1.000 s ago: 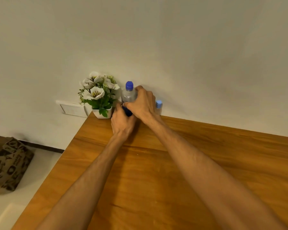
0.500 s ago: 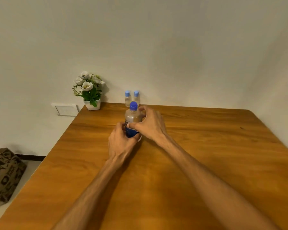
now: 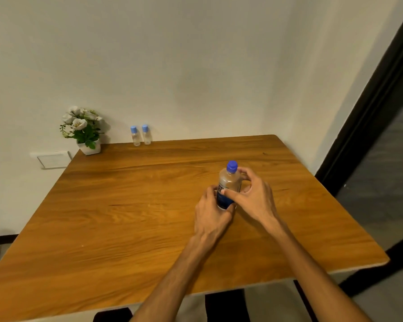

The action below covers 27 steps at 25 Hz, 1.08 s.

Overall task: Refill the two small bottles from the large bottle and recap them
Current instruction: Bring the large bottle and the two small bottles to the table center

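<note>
Step in hand: the large bottle point(image 3: 228, 185) stands upright on the tabletop point(image 3: 137, 205), at about 2 o'clock from the tabletop's middle, with both hands on it; I judge this as setting it in place before opening, with no pouring begun.
Large bottle: its blue cap point(image 3: 232, 165) is on; the blue label is partly hidden by the hands.
Left hand point(image 3: 213, 213): curled around the lower part of the large bottle from the 7 o'clock side, fingers closed on the label.
Right hand point(image 3: 254, 197): loosely curved and half open at the bottle's 3 o'clock side, thumb tip touching the label, fingers reaching behind the shoulder; a gap shows between palm and bottle.
Small bottles point(image 3: 140, 135): two, side by side, both capped, at the far edge against the wall point(image 3: 196, 66), about 11 o'clock from the large bottle and well apart from it.
Flower pot point(image 3: 89, 147): at the far left corner, left of the small bottles.
Next move calls for: steadying the base with the left hand while the right moves up to twist off the cap; the small bottles likely need bringing nearer and uncapping too.
</note>
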Each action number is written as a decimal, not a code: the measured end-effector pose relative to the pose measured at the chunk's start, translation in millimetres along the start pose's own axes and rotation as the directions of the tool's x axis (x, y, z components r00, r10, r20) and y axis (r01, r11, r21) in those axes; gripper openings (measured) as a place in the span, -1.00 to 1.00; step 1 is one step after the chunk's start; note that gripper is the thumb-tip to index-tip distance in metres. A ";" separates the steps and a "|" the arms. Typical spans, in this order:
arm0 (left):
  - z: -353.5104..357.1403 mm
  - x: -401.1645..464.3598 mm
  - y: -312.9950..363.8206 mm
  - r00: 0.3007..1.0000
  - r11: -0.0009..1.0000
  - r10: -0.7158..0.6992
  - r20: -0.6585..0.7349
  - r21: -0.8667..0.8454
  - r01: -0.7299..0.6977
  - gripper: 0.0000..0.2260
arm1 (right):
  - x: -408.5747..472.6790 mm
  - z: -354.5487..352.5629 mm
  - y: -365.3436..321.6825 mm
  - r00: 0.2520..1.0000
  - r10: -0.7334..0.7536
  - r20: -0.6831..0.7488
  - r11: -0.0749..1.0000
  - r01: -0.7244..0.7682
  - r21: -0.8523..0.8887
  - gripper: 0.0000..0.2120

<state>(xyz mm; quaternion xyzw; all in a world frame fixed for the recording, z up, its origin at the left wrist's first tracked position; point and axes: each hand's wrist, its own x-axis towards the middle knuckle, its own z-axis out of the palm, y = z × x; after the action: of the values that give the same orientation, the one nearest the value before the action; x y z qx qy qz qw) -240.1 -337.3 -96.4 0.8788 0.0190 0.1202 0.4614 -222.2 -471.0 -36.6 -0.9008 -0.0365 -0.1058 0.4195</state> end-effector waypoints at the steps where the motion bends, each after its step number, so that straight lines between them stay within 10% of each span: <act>1: 2.7 -2.2 2.0 1.000 1.000 0.004 0.000 0.007 -0.004 -0.40 | -2.4 -3.1 3.9 1.000 -0.001 -0.003 1.000 0.001 -0.005 -0.21; 5: 0.4 -3.2 -1.6 1.000 0.999 -0.001 -0.001 0.039 0.001 -0.31 | -17.1 -3.7 3.8 0.985 -0.028 -0.169 1.000 0.026 -0.016 -0.16; 9: -24.7 -5.3 -22.6 0.998 0.999 -0.037 -0.056 0.023 0.039 -0.35 | -39.5 18.0 -26.8 0.900 -0.214 -0.380 0.959 0.267 0.093 -0.71; 17: -122.5 92.4 -103.5 0.961 0.979 -0.153 -0.232 0.100 0.180 -0.53 | 57.2 148.0 -98.9 0.991 -0.133 0.006 0.970 0.129 0.205 -0.79; 27: -170.0 297.7 -201.5 0.901 0.961 -0.179 -0.394 0.126 0.246 -0.44 | 264.5 307.8 -134.4 0.997 0.009 0.075 0.996 -0.016 0.093 -0.48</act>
<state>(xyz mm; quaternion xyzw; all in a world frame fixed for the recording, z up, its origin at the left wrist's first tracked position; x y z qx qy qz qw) 25.5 -41.7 -110.4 0.8682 0.2143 0.2344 0.3812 64.1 -155.3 -70.2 -0.8838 -0.0517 -0.0676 0.4600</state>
